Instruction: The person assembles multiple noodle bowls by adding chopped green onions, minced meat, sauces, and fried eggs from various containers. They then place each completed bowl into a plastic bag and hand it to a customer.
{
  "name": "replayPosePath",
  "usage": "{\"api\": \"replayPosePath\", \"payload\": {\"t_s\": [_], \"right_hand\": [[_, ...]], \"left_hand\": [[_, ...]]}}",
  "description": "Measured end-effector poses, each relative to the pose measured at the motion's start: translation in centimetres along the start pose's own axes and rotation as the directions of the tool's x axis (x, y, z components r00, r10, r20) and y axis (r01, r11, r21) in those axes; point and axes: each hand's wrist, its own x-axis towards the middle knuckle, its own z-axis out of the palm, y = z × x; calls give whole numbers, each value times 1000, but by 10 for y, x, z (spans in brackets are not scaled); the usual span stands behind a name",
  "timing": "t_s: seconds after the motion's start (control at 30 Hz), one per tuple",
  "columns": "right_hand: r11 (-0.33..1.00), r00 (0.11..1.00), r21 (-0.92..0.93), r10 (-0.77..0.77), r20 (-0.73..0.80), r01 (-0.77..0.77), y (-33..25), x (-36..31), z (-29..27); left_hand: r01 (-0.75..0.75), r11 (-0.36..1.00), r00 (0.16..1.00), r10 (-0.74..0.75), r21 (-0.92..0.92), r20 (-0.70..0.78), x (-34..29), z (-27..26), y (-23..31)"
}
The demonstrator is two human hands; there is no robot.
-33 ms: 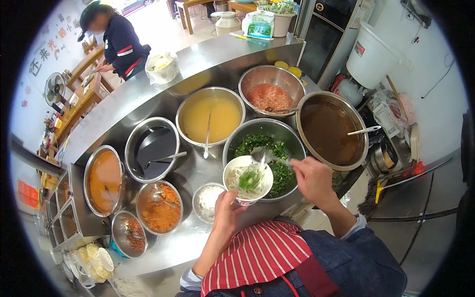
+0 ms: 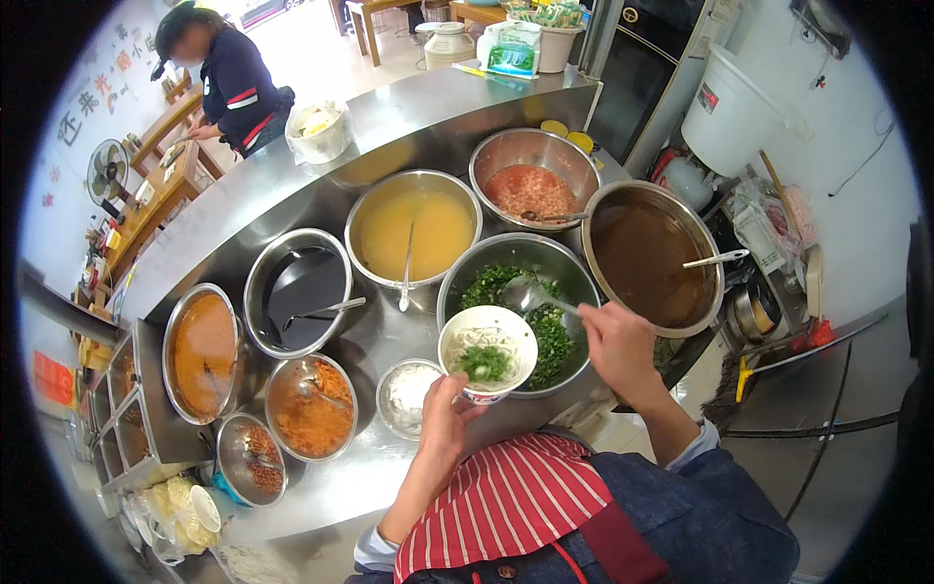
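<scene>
My left hand [image 2: 443, 420] grips a white paper bowl [image 2: 523, 336] from its near left side. Inside it, a small heap of chopped greens lies on pale strands. My right hand [image 2: 623, 352] holds a metal spoon [image 2: 527, 293] by the handle, its head over a large steel bowl [image 2: 584, 280] of chopped greens [image 2: 553, 352]. The paper bowl is above that bowl's near left edge and hides part of it. A small steel bowl of white powder or paste [image 2: 407, 397] stands just left of my left hand.
Around these stand steel bowls of brown sauce [image 2: 642, 248], reddish mince [image 2: 530, 190], yellow broth [image 2: 409, 234], dark liquid [image 2: 306, 282], orange sauce [image 2: 204, 355], orange shreds [image 2: 311, 414] and nuts [image 2: 261, 465]. A raised steel counter [image 2: 409, 102] curves behind. Another person [image 2: 233, 83] stands beyond it.
The spoon has moved a little right and up, off the paper bowl to over the greens. The greens in the paper bowl now sit lower, in a settled heap.
</scene>
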Motion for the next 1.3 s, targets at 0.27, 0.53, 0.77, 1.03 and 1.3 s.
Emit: {"api": "replayPosePath", "payload": {"t_s": [0.27, 0.53, 0.77, 1.03, 1.3], "right_hand": [[941, 901, 277, -285, 326, 197, 73, 75, 45], [909, 815, -367, 55, 577, 199, 144, 228, 122], [932, 965, -302, -137, 224, 202, 177, 270, 142], [941, 869, 75, -335, 365, 331, 176, 241, 144], [860, 865, 425, 37, 501, -283, 210, 244, 104]], "left_hand": [[-104, 979, 994, 110, -178, 24, -27, -18, -13], [-278, 881, 958, 228, -383, -171, -43, -20, -26], [-256, 924, 955, 195, -285, -225, -35, -9, -17], [-208, 949, 977, 190, -238, -98, -12, 12, 9], [-152, 986, 988, 152, -68, -12, 35, 43, 40]]}}
